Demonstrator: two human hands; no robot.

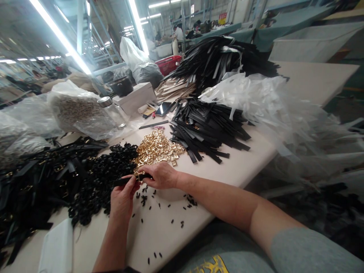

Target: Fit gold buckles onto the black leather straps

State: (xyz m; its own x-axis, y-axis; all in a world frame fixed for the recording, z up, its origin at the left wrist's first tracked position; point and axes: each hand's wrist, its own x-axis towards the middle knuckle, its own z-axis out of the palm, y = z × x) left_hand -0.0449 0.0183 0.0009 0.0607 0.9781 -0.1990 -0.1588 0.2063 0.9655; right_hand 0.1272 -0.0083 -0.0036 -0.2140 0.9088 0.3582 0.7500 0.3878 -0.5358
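Observation:
My left hand (124, 197) and my right hand (160, 175) meet over the near part of the table. Between them is a short black strap (121, 181) with a gold buckle (138, 175) on it. The left fingers pinch the strap beside the buckle, and the right fingers close on its other side. Just beyond my hands lies a heap of gold buckles (156, 148). To its left spreads a pile of small black loops (96, 182). Small black bits (144, 199) are scattered on the white tabletop (165, 239) nearer to me.
Black straps (207, 129) lie in a bundle beyond the buckles. Buckled straps (36, 182) cover the left side. A glass jar (112, 112), a white box (136, 98) and a phone (163, 109) stand or lie farther back. Plastic wrapping (261, 98) hangs over the right edge.

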